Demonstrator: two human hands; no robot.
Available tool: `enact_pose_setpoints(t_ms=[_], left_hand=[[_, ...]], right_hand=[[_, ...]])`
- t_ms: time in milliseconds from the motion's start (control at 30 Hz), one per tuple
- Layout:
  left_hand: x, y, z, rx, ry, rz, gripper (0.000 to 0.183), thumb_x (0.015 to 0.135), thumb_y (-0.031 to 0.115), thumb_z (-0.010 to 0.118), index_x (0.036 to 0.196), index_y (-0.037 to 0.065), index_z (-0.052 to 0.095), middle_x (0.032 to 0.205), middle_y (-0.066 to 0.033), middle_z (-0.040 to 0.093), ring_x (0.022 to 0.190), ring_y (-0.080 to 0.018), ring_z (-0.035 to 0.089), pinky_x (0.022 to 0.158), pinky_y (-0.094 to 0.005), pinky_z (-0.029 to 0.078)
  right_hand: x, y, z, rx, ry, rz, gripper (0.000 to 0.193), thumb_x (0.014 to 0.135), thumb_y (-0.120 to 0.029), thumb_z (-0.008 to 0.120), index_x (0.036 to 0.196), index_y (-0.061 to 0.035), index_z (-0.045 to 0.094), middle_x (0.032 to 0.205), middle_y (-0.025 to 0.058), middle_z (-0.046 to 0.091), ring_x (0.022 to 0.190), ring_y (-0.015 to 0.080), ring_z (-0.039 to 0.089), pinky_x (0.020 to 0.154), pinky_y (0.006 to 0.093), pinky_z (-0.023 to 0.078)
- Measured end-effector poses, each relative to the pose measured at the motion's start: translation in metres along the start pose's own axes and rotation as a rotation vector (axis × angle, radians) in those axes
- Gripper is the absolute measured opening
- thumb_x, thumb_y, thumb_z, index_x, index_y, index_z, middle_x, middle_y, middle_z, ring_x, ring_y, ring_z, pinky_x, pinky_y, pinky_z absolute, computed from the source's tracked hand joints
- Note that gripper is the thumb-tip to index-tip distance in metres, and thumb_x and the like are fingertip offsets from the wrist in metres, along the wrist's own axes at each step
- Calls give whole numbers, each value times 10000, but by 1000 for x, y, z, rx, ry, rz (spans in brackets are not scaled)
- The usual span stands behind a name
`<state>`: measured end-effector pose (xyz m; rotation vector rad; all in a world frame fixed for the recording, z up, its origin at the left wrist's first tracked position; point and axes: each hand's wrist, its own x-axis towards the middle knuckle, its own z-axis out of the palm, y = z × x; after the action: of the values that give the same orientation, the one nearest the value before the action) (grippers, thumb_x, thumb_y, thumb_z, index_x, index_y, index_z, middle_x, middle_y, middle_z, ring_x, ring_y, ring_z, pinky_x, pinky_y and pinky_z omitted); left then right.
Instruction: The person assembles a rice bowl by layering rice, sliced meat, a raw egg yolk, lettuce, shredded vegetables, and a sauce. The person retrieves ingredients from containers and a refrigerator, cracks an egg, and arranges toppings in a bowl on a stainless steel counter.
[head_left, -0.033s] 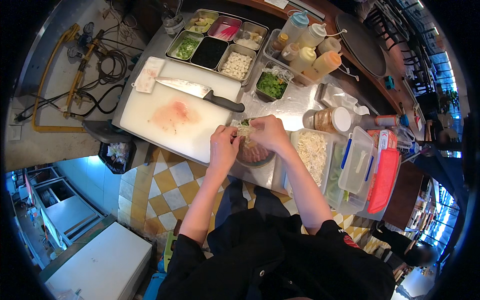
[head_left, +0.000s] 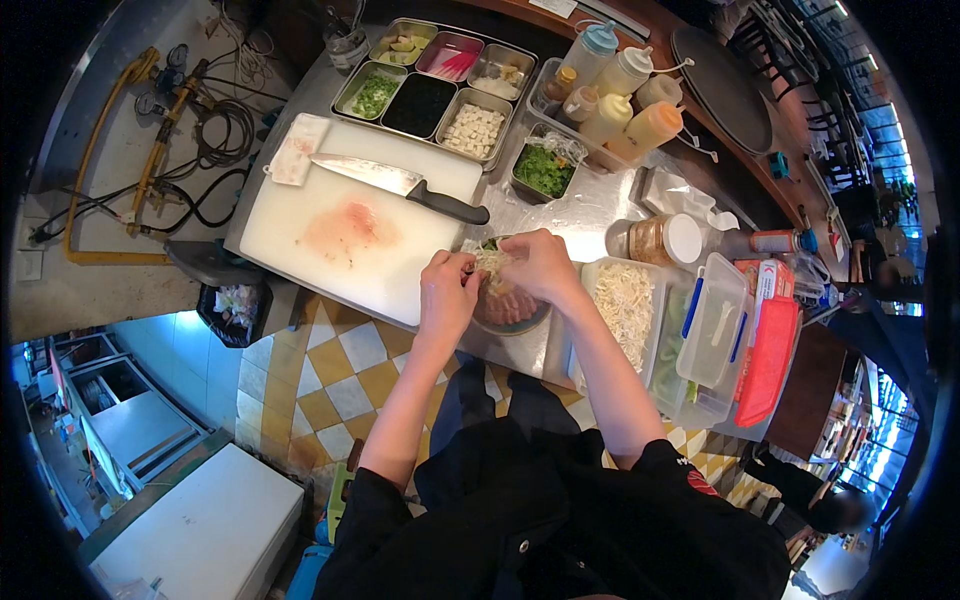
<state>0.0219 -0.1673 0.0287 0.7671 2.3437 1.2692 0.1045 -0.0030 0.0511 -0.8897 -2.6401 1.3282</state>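
Note:
My left hand (head_left: 447,287) and my right hand (head_left: 540,265) meet over a bowl of sliced pinkish meat (head_left: 508,308) at the counter's front edge. Between my fingertips is a clump of bean sprouts (head_left: 490,262); both hands are closed in a pinch on it. Some green shows behind the clump, and my hands hide part of the bowl. Just right of my right hand stands a clear tub of bean sprouts (head_left: 622,305). To the left, a knife with a black handle (head_left: 447,202) lies on the white cutting board (head_left: 290,235), which has a reddish wet stain.
Behind the board sit metal pans of toppings, including white cubes (head_left: 473,130) and chopped greens (head_left: 372,97). A herb pan (head_left: 543,168) stands near a bin of squeeze bottles (head_left: 606,125). Rightward are a white-lidded jar (head_left: 680,240), a clear plastic box (head_left: 714,330) and a red lid (head_left: 768,360).

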Motion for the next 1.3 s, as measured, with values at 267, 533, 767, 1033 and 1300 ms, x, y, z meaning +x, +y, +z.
enact_pose_setpoints(t_ms=[267,533,767,1033,1300], left_hand=[[7,0,5,16,121,83,205,768,-17,804,948,-8,707,933,-168,676,865,-346,688,808,-430,557],[4,5,2,-32,43,77,236,783,-14,784,997,3,685,942,-172,690,863,-338,697,782,-434,556],[3,-1,9,139,38,187,314,776,-37,780,1077,9,705,971,-171,685,844,-317,705,774,-422,563],[6,7,-6,-88,-102,-43,423,731,-13,837,1129,-12,694,994,-142,660,796,-244,700,764,-368,569],[23,4,-24,-9,-160,3,475,761,8,816,1215,-19,682,1042,-148,666,828,-226,675,784,-370,560]], right_hand=[[13,-2,-5,-52,-12,-14,248,706,-80,813,927,15,754,892,186,760,866,326,749,824,390,580],[15,-4,-6,-73,2,41,151,733,-120,800,864,-45,785,853,178,756,850,362,738,825,422,582],[17,3,-2,-19,51,-19,172,752,-96,802,912,-34,805,848,187,755,828,352,746,814,400,584],[14,1,0,108,56,93,265,768,-43,792,1025,21,777,902,193,769,863,287,771,776,367,598],[9,15,-7,189,8,35,281,800,-9,730,1078,10,768,946,161,779,963,260,775,860,343,602]])
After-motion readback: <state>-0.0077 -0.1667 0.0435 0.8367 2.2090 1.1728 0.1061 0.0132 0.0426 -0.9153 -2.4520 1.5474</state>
